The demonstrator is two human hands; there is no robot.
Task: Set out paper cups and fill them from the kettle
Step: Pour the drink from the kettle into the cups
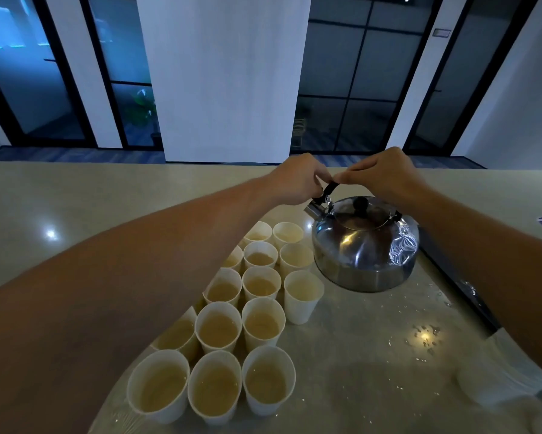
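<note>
Gripping the kettle (365, 245) handle, both hands, above paper cups (260, 285).

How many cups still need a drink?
Most of the cups on the table already hold yellowish liquid. Right now the left hand and the right hand both grip the handle of the kettle, lifted beside the far cups. The tall cup nearest the kettle looks empty, so at least that one is left. The farthest cups are hard to judge.
</note>
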